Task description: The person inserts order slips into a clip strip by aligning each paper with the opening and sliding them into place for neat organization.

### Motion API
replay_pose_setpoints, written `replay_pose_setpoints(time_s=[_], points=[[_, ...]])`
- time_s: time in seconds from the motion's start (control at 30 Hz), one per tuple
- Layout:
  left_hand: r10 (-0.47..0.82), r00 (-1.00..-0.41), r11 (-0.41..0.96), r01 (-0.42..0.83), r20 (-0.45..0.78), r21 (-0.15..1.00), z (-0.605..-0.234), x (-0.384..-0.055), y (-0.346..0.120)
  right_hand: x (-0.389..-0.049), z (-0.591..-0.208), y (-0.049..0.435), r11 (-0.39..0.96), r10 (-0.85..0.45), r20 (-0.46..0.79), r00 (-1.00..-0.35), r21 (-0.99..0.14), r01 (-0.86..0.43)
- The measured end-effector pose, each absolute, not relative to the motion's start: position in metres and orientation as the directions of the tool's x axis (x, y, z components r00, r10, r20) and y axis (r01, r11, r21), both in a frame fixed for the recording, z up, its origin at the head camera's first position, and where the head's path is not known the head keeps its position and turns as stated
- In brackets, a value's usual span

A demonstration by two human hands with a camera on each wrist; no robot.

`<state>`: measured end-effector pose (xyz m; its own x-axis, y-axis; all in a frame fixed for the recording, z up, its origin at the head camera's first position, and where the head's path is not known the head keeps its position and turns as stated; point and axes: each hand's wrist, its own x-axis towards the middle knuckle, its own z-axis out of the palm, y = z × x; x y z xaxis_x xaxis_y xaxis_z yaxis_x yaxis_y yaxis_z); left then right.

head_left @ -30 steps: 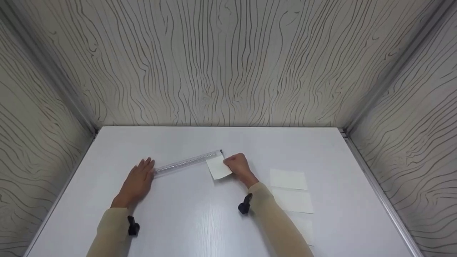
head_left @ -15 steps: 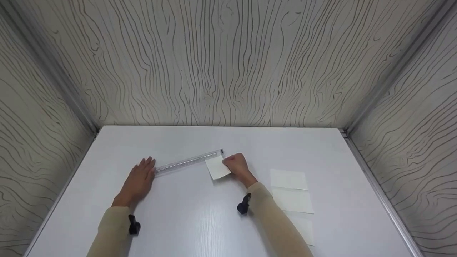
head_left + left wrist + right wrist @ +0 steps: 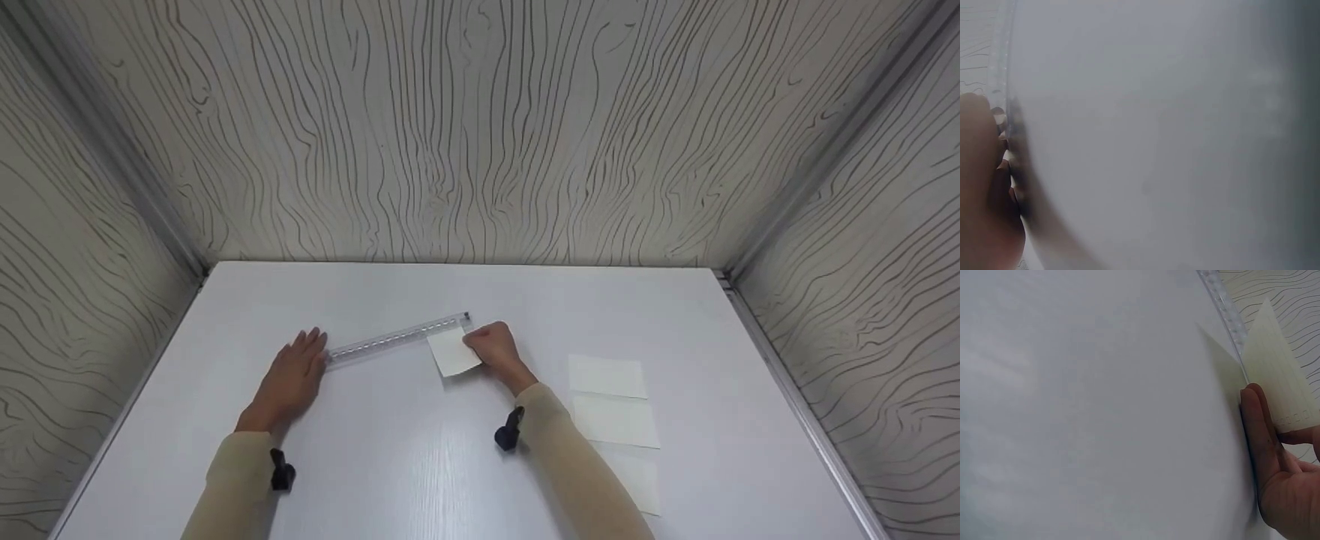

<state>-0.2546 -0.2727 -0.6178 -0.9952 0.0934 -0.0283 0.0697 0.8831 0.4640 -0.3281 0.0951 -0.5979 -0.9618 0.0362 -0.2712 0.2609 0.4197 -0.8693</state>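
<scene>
- Right hand pinches a cream paper by one end of a clear strip.
- Left hand, fingers extended, lies at the strip's other end.

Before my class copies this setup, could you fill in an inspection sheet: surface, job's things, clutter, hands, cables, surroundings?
Surface: white tabletop, with a light reflection toward the front.
Job's things: clear strip, lying at a slant; pale paper piece near its right end.
Clutter: three pale sheets in a column at right, the nearest partly hidden by a sleeve.
Hands: left hand rests at the strip's left end; right hand pinches the paper piece.
Cables: nothing seen.
Surroundings: wood-grain-patterned panels, grey corner posts.
</scene>
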Motion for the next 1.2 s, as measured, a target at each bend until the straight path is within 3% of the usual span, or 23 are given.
replay_pose_setpoints(time_s=[0.3, 0.77, 1.2], points=[[0.076, -0.997, 0.891, 0.055, -0.029, 0.451, -0.613, -0.251, -0.268, -0.328, -0.599, 0.096, 0.427, 0.004, -0.238, -0.971, -0.878, 0.217], [0.071, -0.997, 0.886, 0.057, -0.015, 0.461, -0.615, -0.252, -0.268, -0.326, -0.598, 0.086, 0.411, 0.017, -0.287, -0.958, -0.871, 0.269], [0.093, -0.995, 0.884, 0.074, -0.020, 0.463, -0.611, -0.250, -0.268, -0.324, -0.600, 0.078, 0.440, -0.007, -0.240, -0.971, -0.873, 0.212]])
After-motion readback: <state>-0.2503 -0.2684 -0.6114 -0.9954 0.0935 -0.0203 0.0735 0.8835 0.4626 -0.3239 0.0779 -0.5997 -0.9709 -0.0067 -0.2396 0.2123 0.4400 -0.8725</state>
